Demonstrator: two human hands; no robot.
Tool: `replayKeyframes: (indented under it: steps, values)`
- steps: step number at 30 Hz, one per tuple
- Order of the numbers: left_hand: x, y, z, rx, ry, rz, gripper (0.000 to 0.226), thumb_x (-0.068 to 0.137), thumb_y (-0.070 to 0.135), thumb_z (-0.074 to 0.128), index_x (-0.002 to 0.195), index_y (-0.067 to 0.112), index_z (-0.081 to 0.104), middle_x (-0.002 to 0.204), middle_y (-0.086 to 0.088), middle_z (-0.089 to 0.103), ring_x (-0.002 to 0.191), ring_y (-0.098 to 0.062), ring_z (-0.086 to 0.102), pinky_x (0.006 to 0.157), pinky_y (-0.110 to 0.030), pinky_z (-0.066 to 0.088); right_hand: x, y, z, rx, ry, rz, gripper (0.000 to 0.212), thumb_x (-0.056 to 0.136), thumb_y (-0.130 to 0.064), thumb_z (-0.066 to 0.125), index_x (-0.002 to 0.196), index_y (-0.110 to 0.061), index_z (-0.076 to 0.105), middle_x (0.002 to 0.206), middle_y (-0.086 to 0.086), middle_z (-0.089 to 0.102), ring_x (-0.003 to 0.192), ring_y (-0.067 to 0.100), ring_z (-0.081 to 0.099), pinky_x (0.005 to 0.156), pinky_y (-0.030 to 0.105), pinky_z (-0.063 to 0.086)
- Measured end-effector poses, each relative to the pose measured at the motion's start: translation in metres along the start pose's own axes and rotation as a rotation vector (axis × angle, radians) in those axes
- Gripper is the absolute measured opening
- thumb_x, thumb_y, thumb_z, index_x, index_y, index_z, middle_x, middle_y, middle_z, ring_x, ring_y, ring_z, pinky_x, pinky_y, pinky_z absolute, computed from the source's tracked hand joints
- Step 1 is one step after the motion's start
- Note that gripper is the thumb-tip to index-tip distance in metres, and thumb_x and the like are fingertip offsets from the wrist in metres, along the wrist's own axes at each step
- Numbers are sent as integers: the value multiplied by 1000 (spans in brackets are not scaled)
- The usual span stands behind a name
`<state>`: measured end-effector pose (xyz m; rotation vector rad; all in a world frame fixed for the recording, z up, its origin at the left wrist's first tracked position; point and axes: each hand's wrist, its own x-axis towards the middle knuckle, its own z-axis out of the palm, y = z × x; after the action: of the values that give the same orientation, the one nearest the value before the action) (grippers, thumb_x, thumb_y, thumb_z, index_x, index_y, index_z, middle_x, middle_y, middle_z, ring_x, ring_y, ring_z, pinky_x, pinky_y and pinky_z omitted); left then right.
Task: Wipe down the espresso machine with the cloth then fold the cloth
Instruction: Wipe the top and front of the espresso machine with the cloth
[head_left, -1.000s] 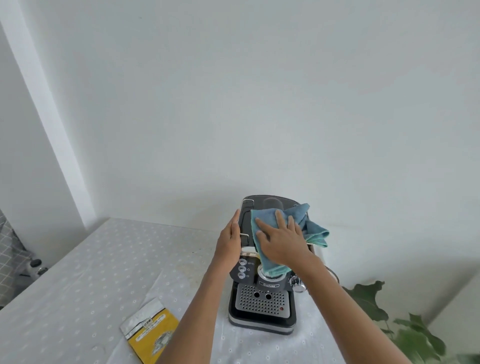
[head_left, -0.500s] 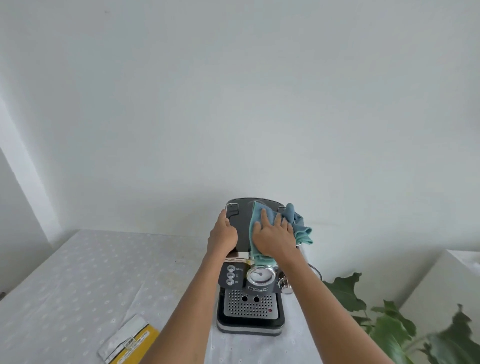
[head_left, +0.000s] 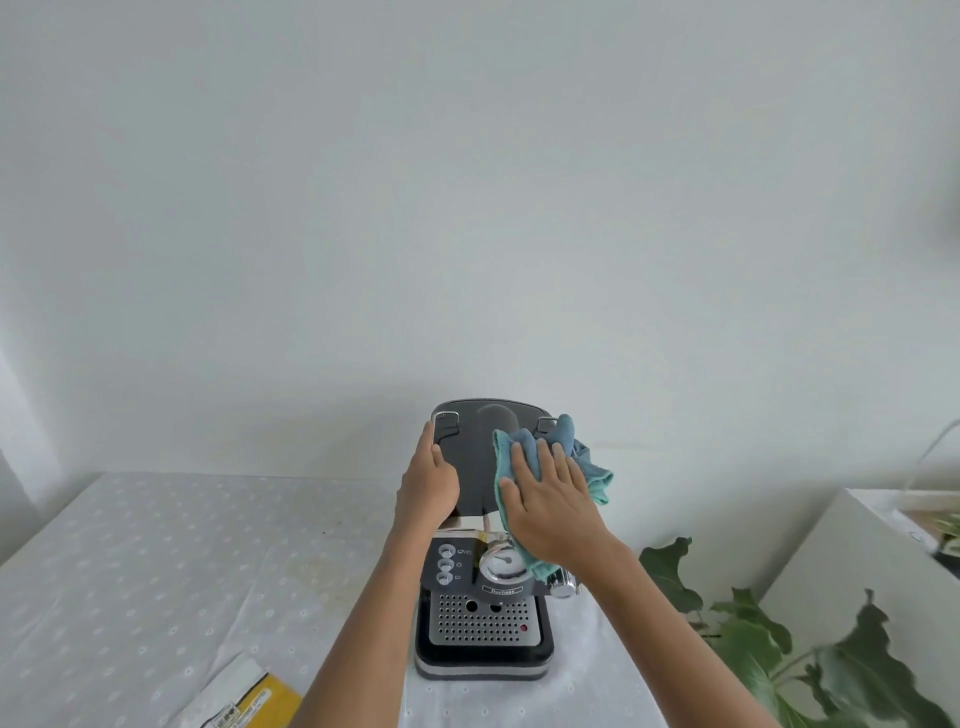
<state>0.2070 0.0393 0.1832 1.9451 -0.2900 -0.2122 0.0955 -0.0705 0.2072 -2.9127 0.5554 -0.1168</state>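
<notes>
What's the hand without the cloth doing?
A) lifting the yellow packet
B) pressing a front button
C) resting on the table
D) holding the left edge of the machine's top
D: the left hand holds the left edge of the espresso machine top, while the right hand presses the cloth flat on it.

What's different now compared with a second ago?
The right hand slid the cloth back off the round gauge, across the top of the espresso machine toward its right side, still pressing flat. The left hand, fingers straight before, now grips the top's left edge. Machine and yellow packet stayed put.
</notes>
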Motion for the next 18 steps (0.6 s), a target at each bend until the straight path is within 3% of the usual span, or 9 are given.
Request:
replayKeyframes:
  steps: [2,5,8,10,14,18]
  values:
    - [1,1,0,2,1,-10,49,105,27,18,153,35,17,156,1,32,137,-26,39,111,-43,32,9,-3,0,11,-28,-11,63,106,-43,16,162,-20,1,169,13,-7,155,31,-11,125,46,-7]
    - [1,-1,-1,-5,-7,-11,49,105,27,18,153,35,18,156,1,32,138,-25,37,111,-42,31,21,-11,1,-43,-9,-52,64,106,-39,16,161,-9,2,166,20,-14,154,34,-16,125,50,-8]
    - [0,-1,-2,-16,-7,1,49,105,27,19,153,33,19,156,1,31,139,-24,35,111,-40,28,24,-19,2,-29,-15,-44,62,107,-30,20,158,1,7,164,30,-2,154,40,3,124,49,4]
    - [0,-1,-1,-19,-6,6,49,105,27,19,153,32,19,157,1,30,140,-24,34,112,-41,27,26,-20,3,3,-56,-34,62,107,-30,21,159,-1,4,164,32,0,152,43,7,124,49,8]
    - [-2,2,-2,-13,-24,-1,49,104,29,19,153,34,18,157,1,29,138,-25,36,114,-43,28,32,-17,1,42,-130,24,67,106,-39,19,160,-9,-5,165,27,-8,154,43,-5,125,49,-2]
    - [-5,2,-5,-13,-30,-10,49,104,29,19,153,35,18,157,1,29,137,-26,38,113,-46,29,27,-13,-3,37,-127,94,68,105,-40,18,160,-6,-3,167,24,-2,155,36,-2,126,47,-2]
